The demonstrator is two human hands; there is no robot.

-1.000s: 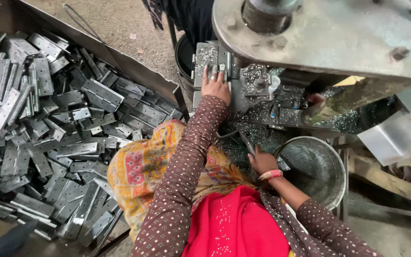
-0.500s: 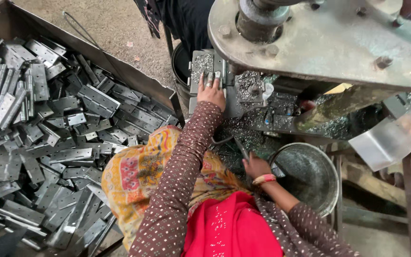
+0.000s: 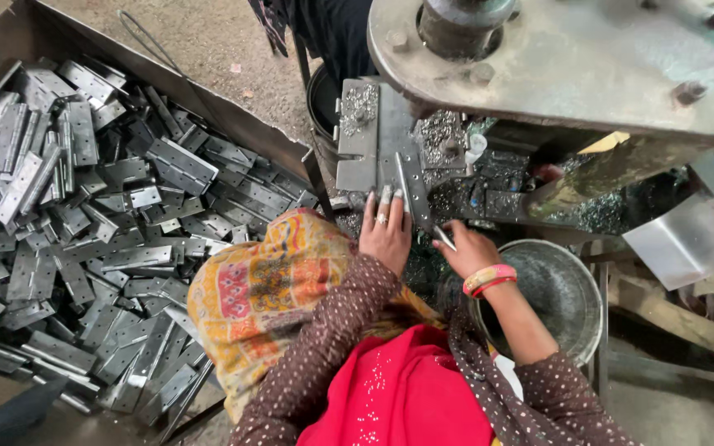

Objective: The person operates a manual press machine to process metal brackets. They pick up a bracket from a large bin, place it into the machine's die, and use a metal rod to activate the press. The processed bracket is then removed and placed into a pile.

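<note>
Hinge plates (image 3: 378, 136), flat grey sheet metal with knuckled edges, lie on the press bed under the big round machine head (image 3: 572, 58). Their long axis runs away from the person, up-frame, roughly vertical in the head view. A narrower strip-like hinge leaf (image 3: 413, 194) lies beside them, angled slightly, near end pointing toward the hands. Left hand (image 3: 386, 235) rests flat, fingers spread a little and extended, fingertips touching the near end of the plates; a ring shows on one finger. It grips nothing, just presses down. Right hand (image 3: 466, 248) is partly curled, pinching a thin pale metal piece (image 3: 445, 238) between thumb and fingers, pointing up-left toward the strip. Pink and red bangles (image 3: 489, 279) sit on the right wrist. Shiny curly metal swarf (image 3: 444, 132) is piled on the bed, glittery and rough. Round dull steel bowl (image 3: 568, 293) sits just right of the right forearm, with a scuffed inside. Large bin (image 3: 35, 33) on the left is heaped with many grey hinges (image 3: 84, 223), rectangular, matte, jumbled in all directions. Sleeves are brown with white dots, over a red garment. A yellow patterned scarf (image 3: 266, 289) drapes on the left side. A bent steel sheet (image 3: 692, 235) sits at the far right. Floor is dusty concrete.
</note>
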